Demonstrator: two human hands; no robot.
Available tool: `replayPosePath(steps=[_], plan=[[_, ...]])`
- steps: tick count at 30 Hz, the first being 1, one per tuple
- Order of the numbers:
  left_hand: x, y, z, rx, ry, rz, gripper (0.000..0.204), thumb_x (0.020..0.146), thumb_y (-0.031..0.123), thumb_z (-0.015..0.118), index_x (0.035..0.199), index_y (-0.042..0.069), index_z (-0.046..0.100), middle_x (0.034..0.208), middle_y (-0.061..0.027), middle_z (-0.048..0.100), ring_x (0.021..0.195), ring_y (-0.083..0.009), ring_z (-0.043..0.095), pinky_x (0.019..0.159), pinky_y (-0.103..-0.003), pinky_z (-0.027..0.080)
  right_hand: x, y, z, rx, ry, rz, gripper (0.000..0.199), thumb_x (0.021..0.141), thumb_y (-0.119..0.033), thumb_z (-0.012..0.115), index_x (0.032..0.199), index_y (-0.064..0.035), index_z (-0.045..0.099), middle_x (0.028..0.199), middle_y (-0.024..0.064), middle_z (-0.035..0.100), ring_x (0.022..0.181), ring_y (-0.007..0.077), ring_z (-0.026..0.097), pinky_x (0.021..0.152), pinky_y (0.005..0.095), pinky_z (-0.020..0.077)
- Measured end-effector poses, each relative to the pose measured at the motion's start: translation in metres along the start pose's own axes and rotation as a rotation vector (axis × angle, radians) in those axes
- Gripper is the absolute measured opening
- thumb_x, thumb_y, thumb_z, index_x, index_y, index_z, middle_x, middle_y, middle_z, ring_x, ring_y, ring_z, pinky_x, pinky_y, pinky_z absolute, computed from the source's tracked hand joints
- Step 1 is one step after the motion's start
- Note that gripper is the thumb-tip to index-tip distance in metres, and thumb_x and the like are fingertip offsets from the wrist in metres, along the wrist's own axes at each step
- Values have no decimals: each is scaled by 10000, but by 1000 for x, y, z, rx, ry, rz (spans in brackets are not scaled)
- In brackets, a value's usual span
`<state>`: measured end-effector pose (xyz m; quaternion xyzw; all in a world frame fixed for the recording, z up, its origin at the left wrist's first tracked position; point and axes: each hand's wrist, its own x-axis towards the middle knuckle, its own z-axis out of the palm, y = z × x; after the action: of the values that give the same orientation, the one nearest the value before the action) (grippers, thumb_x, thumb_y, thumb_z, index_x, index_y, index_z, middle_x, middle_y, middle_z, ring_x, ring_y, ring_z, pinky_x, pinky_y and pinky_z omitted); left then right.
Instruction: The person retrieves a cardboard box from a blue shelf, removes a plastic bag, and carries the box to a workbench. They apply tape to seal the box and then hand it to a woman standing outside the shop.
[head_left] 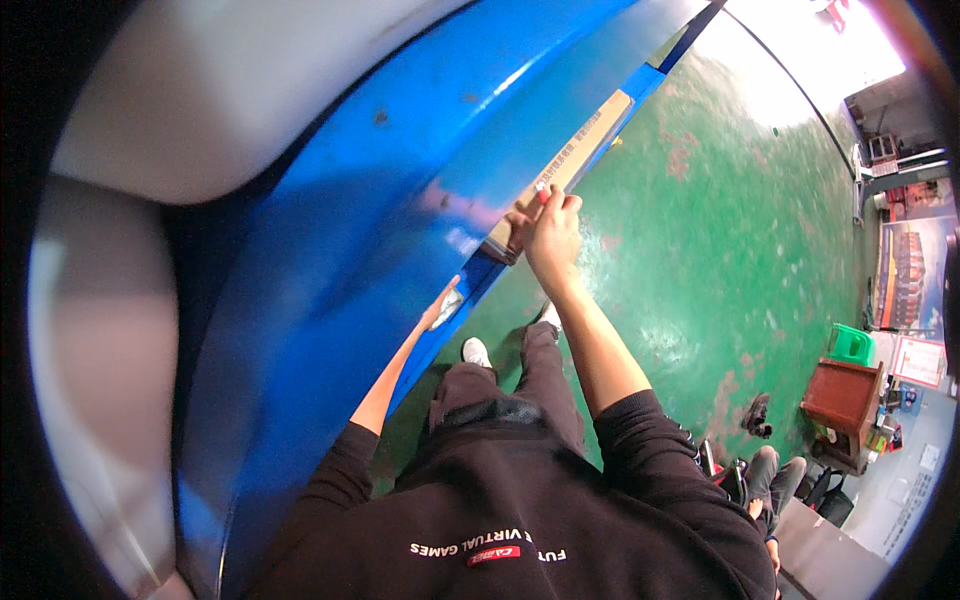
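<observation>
Cardboard strip [579, 147]; dark lettering [567, 160]

Room: green floor [660, 260], worn in patches.
On my feed, strong light [762, 62] shows at upper right; below it, I observe a poster [910, 275], then a green stool [851, 343] just beside a brown cabinet [838, 392].

Blue ledge [480, 277]: long cardboard piece [590, 130] along it. Green floor [690, 250]: brown cabinet [840, 395].
</observation>
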<state>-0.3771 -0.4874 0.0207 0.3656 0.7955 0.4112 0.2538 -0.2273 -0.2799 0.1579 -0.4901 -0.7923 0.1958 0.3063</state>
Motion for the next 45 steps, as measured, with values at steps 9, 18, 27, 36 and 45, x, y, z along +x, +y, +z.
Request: replayPosePath(steps=[9, 18, 27, 36, 45], plan=[[21, 45, -16, -57, -279, -127, 245, 949, 247, 731, 933, 3, 733, 798, -136, 729, 730, -162, 652, 697, -363, 524, -29, -6, 15, -25, -198, -377, 301, 798, -285, 821, 932, -84, 642, 925, 111, 612, 882, 328, 646, 698, 417, 547], [44, 69, -10, -431, -534, -304, 419, 928, -108, 566, 1323, 30, 539, 1194, -95, 675, 1123, -222, 648, 678, -356, 579, -40, -21, 42, -233, -216, -147, 311, 831, -348, 786, 961, -89, 675, 967, 132, 630, 918, 325, 662, 697, 413, 573], [48, 80, -16, -427, -533, -408, 428, 948, -40, 610, 1363, 9, 514, 1028, -126, 712, 845, -206, 681, 542, -353, 566, -63, -3, -1, -83, -258, -261, 195, 962, -249, 643, 1004, -65, 595, 986, 165, 633, 893, 380, 675, 696, 453, 573], [50, 67, -2, -373, -433, -266, 204, 1026, 117, 529, 1107, 16, 686, 898, -113, 724, 778, -196, 685, 641, -364, 559, -98, -7, 7, -220, -496, -168, 284, 1022, -214, 512, 882, -21, 667, 840, 200, 719, 749, 362, 740, 663, 461, 606], [47, 71, 4, -363, -342, -320, 232, 1041, 222, 586, 1007, 24, 703, 820, -115, 710, 674, -196, 647, 542, -367, 524, -85, -11, 26, -304, -601, -12, 413, 1039, -304, 494, 854, -64, 773, 861, 191, 764, 796, 321, 774, 708, 450, 621]])
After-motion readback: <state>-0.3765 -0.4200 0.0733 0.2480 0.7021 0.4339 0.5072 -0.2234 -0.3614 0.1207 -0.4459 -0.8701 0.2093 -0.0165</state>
